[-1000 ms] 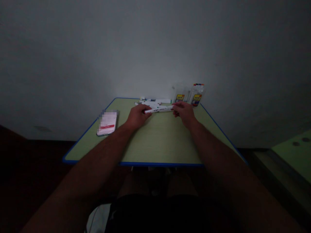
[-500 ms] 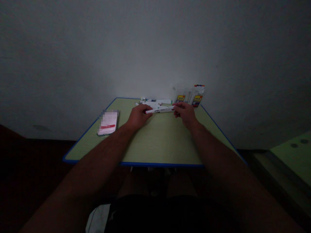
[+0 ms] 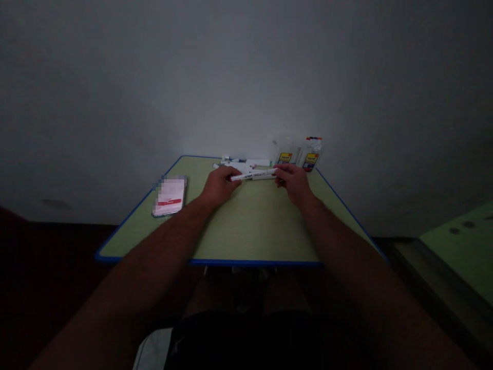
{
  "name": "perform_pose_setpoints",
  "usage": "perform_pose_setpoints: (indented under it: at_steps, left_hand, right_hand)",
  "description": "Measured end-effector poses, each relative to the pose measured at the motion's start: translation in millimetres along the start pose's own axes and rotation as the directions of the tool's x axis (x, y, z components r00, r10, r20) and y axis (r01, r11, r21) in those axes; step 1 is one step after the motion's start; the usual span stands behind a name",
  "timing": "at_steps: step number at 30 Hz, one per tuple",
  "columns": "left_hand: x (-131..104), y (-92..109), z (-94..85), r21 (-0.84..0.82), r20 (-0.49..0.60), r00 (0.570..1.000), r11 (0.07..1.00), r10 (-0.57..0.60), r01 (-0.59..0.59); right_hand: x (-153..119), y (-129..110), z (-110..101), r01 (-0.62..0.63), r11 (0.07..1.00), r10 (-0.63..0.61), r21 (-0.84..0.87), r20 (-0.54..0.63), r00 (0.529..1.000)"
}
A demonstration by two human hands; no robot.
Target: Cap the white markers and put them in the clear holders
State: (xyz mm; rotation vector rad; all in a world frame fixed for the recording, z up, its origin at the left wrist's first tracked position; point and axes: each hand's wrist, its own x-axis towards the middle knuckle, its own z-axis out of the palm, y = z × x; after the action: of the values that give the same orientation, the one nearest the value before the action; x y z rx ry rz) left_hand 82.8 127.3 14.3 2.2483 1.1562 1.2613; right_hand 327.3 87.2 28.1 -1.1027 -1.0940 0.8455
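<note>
A white marker is held almost level above the table's back part, between my two hands. My left hand grips its left end, where a reddish tip shows at the fingers. The fingers of my right hand pinch its right end. Behind and partly under it, several other white markers lie in a loose pile near the wall.
A phone lies on the left of the green table, which has a blue edge. Two clear packages with yellow labels, one on the left and one on the right, stand against the wall.
The view has shifted slightly, so the table and phone appear a little further left. Both hands keep their hold on the marker, with no clear movement.
</note>
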Motion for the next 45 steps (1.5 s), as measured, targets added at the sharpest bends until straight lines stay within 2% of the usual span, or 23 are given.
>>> perform_pose_setpoints:
  at_steps: [14, 22, 25, 29, 36, 38, 41, 45]
  left_hand:
    - [0, 3, 0.7, 0.019, 0.027, 1.0, 1.0, 0.001, -0.001]
    - [1, -6, 4.5, 0.032, 0.052, 0.999, 0.999, 0.0, -0.002]
    - [0, -7, 4.1, 0.035, 0.082, 0.997, 0.999, -0.013, 0.01]
    - [-1, -4, 2.8, 0.071, 0.189, 0.981, 0.997, -0.029, 0.016]
    - [-2, -11, 6.2, 0.173, 0.376, 0.926, 0.982, 0.007, -0.078]
    - [-2, -14, 7.1, 0.174, 0.392, 0.919, 0.978, 0.037, -0.114]
    - [-1, -17, 7.8, 0.166, 0.392, 0.918, 0.977, 0.061, -0.136]
    - [0, -19, 8.0, 0.15, 0.388, 0.917, 0.976, 0.089, -0.158]
  right_hand:
    - [-1, -1, 1, -0.037, 0.999, 0.038, 0.034, -0.022, 0.999]
    - [0, -6, 2, -0.06, 0.995, 0.064, 0.075, -0.058, 0.996]
    - [6, -13, -2, -0.069, 0.988, 0.084, 0.14, -0.11, 0.99]
    - [18, -28, -14, -0.058, 0.981, 0.094, 0.184, -0.192, 0.977]
    - [41, -56, -43, 0.055, 0.978, 0.027, 0.202, -0.384, 0.923]
    - [50, -66, -54, 0.101, 0.978, -0.014, 0.183, -0.422, 0.906]
    - [63, -85, -70, 0.145, 0.98, -0.051, 0.139, -0.525, 0.849]
    - [76, -111, -87, 0.195, 0.977, -0.104, 0.089, -0.598, 0.795]
